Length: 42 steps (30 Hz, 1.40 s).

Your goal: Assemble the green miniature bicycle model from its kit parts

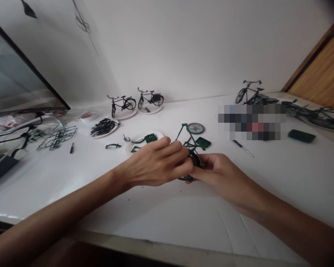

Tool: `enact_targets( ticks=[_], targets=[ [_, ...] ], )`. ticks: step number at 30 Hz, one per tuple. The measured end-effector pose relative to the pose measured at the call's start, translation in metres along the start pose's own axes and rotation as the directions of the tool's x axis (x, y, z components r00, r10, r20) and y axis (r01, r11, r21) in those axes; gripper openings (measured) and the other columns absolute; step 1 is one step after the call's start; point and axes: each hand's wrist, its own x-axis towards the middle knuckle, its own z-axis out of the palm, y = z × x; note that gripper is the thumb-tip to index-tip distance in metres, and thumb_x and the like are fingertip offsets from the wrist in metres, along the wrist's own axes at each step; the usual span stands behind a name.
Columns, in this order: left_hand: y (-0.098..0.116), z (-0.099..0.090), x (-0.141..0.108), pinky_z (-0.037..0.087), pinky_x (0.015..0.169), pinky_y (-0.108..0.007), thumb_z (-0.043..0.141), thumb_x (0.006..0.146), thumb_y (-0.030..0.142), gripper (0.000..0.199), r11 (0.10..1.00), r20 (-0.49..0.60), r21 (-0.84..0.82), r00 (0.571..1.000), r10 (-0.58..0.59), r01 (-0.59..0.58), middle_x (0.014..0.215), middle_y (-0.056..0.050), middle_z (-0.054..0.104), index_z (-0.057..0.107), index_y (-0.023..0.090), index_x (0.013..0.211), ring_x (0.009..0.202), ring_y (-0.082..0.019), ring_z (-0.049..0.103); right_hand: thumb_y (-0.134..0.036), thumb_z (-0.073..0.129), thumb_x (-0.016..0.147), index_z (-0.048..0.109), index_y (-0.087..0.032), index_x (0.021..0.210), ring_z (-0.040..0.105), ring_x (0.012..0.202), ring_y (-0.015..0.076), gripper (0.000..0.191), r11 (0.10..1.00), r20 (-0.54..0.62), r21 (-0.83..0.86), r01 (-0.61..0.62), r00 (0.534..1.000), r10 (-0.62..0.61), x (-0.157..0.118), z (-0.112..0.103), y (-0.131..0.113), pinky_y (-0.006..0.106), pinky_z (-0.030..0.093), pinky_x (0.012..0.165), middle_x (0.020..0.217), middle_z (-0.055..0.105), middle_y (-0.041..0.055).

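Note:
Between my two hands is a green model bicycle frame (192, 135), tilted, with a dark-tyred wheel (195, 158) at its lower end. My left hand (161, 162) is closed, its curled fingers pressed on the wheel area and covering much of it. From the other side my right hand (215, 167) grips the same end, thumb towards the left fingers. Exactly what the fingertips pinch is hidden. Just beyond the frame lie a loose spoked wheel (196, 128) and a flat green piece (203, 142). A white plate (140, 135) behind my left hand carries green parts.
Two finished-looking black model bicycles (123, 105) stand at the back, another bicycle (249, 92) at back right. A plate of black parts (104, 127), green sprues (58, 137) and a small screwdriver (72, 148) lie left. Right are another screwdriver (243, 148) and a green block (301, 135).

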Motion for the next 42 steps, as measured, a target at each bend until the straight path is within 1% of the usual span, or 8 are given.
enact_targets(
  ticks=[6, 10, 13, 16, 24, 30, 36, 42],
  targets=[
    [-0.008, 0.012, 0.006, 0.031, 0.062, -0.035, 0.041, 0.099, 0.017, 0.019, 0.992, -0.024, -0.107, 0.998, 0.061, -0.063, 0.076, -0.003, 0.053, 0.049, 0.018, 0.083, 0.069, -0.017, 0.047, -0.029, 0.066, 0.083, 0.068, -0.018, 0.078, 0.064, 0.079, 0.0163, 0.012, 0.999, -0.015, -0.044, 0.014, 1.0, -0.014, 0.003, -0.002, 0.005, 0.027, 0.049, 0.074, 0.079, 0.069, 0.0016],
    [-0.008, 0.01, 0.005, 0.031, 0.064, -0.036, 0.04, 0.098, 0.017, 0.019, 0.98, 0.035, -0.188, 0.997, 0.068, -0.06, 0.079, -0.005, 0.053, 0.05, 0.017, 0.081, 0.073, -0.019, 0.048, -0.026, 0.063, 0.084, 0.067, -0.018, 0.077, 0.062, 0.076, 0.0167, 0.011, 0.989, -0.017, -0.135, 0.055, 0.998, -0.057, 0.004, -0.002, 0.011, 0.028, 0.047, 0.069, 0.077, 0.068, 0.0015],
    [-0.011, 0.007, 0.003, 0.031, 0.063, -0.036, 0.041, 0.098, 0.016, 0.017, 0.982, 0.055, -0.159, 0.992, 0.116, -0.106, 0.082, -0.005, 0.055, 0.052, 0.016, 0.086, 0.075, -0.019, 0.048, -0.025, 0.062, 0.083, 0.067, -0.018, 0.077, 0.063, 0.078, 0.0176, 0.012, 0.99, -0.002, -0.133, 0.046, 0.999, -0.047, 0.004, -0.002, 0.01, 0.029, 0.048, 0.071, 0.078, 0.069, 0.0022],
    [-0.015, 0.01, 0.001, 0.03, 0.063, -0.035, 0.041, 0.099, 0.017, 0.017, 0.979, 0.011, -0.135, 0.987, 0.159, -0.156, 0.081, -0.004, 0.055, 0.052, 0.017, 0.087, 0.073, -0.019, 0.047, -0.027, 0.063, 0.083, 0.069, -0.018, 0.077, 0.064, 0.078, 0.0176, 0.012, 0.993, -0.01, -0.117, 0.021, 1.0, -0.022, 0.003, -0.003, 0.007, 0.029, 0.049, 0.073, 0.079, 0.07, 0.0025],
    [-0.013, 0.011, 0.0, 0.028, 0.06, -0.035, 0.043, 0.099, 0.017, 0.019, 0.994, -0.013, -0.068, 0.997, 0.079, -0.08, 0.074, -0.002, 0.052, 0.05, 0.018, 0.082, 0.068, -0.017, 0.045, -0.031, 0.065, 0.084, 0.069, -0.018, 0.077, 0.065, 0.078, 0.0165, 0.015, 0.996, -0.016, -0.091, 0.007, 1.0, -0.008, 0.004, -0.004, 0.003, 0.029, 0.049, 0.075, 0.078, 0.07, 0.0019],
    [-0.016, 0.006, 0.006, 0.029, 0.061, -0.034, 0.043, 0.099, 0.016, 0.013, 0.987, -0.007, -0.062, 0.989, 0.146, -0.146, 0.083, -0.003, 0.056, 0.054, 0.019, 0.094, 0.074, -0.018, 0.049, -0.036, 0.068, 0.083, 0.07, -0.018, 0.078, 0.066, 0.081, 0.0178, 0.018, 0.999, 0.013, -0.031, 0.008, 1.0, -0.007, 0.006, -0.005, 0.007, 0.03, 0.05, 0.078, 0.08, 0.071, 0.0022],
    [-0.012, 0.01, 0.005, 0.03, 0.062, -0.036, 0.044, 0.097, 0.022, 0.022, 0.988, 0.029, -0.153, 0.999, 0.038, -0.033, 0.077, -0.004, 0.053, 0.05, 0.017, 0.076, 0.072, -0.019, 0.047, -0.036, 0.066, 0.084, 0.068, -0.018, 0.079, 0.066, 0.082, 0.0189, 0.019, 0.991, -0.058, -0.128, 0.028, 0.998, -0.036, 0.008, -0.008, 0.006, 0.031, 0.048, 0.076, 0.081, 0.073, 0.0032],
    [-0.004, 0.005, 0.005, 0.03, 0.063, -0.037, 0.044, 0.086, 0.012, 0.009, 0.976, 0.069, -0.188, 0.993, -0.1, 0.112, 0.082, -0.006, 0.054, 0.051, 0.016, 0.082, 0.072, -0.02, 0.044, -0.035, 0.064, 0.085, 0.068, -0.019, 0.076, 0.064, 0.078, 0.0193, 0.019, 0.974, -0.074, -0.215, 0.077, 0.993, -0.095, 0.008, -0.012, 0.005, 0.03, 0.046, 0.071, 0.077, 0.071, 0.0024]
  ],
)
